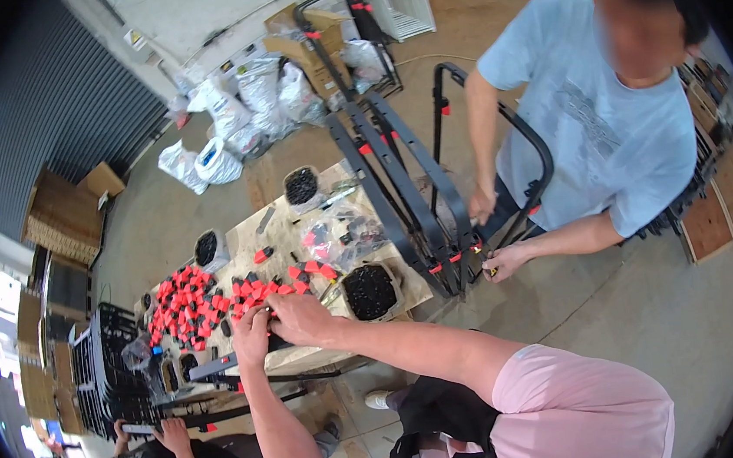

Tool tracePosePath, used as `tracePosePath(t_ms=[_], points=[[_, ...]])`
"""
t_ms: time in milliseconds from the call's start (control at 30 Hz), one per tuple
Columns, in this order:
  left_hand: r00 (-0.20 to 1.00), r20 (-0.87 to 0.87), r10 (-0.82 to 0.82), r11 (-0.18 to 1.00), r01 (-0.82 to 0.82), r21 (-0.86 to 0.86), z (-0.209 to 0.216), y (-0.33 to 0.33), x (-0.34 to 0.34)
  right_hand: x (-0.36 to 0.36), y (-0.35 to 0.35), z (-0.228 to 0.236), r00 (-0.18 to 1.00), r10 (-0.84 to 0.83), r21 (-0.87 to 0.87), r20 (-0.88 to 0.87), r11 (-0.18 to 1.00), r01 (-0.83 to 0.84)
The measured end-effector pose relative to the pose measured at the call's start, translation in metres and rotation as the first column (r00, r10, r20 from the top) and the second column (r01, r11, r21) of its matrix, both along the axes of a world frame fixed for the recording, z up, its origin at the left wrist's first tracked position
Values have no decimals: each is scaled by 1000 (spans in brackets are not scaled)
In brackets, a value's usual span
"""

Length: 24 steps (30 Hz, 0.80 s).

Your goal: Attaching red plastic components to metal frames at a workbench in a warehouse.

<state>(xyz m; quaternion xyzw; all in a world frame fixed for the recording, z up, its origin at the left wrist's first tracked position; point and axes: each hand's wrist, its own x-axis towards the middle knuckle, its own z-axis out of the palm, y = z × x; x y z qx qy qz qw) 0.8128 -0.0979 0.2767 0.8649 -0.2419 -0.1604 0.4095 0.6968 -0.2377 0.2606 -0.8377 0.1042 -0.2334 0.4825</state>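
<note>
The person's left hand (251,329) and right hand (302,315) were close together at the near edge of a table (297,231) covered with brown paper. Both hands sat on a dark frame piece (221,365) that stuck out toward 8 o'clock from them. The fingers of the left hand were curled down and pressed together. The right hand lay over the left with its fingers bent, but what they pinched could not be told.

A big heap of small red and black parts (186,304) lay on the table at 10 o'clock from the hands, very near them. A paper bowl of black bits (370,291) stood just beside the right hand, at 2 o'clock.

A person in a light blue shirt (601,121) stood at 2 o'clock, well apart, with both hands on a tall black metal frame (416,198). Another person's hand (173,433) held a black bar at 7 o'clock, low down. Grey bags (242,100) lay on the floor far off at 12 o'clock.
</note>
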Motion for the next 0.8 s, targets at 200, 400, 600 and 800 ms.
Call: tracePosePath(t_ms=[200, 400, 600, 800], points=[[977, 193, -93, 979, 55, 194, 9, -18, -11, -2, -9, 8, 998, 32, 71, -48, 997, -28], [925, 284, 254, 881, -100, -462, 16, 13, -26, 4, 9, 11, 995, 12, -68, -99, 998, -19], [640, 512, 573, 800, -301, -518, 117, 66, -129, 3, -18, -4, 982, -22, -64, -188, 998, 10], [389, 178, 904, 380, -541, -750, 105, 163, -164, 7, -11, -1, 980, 9, -90, -199, 996, -28]])
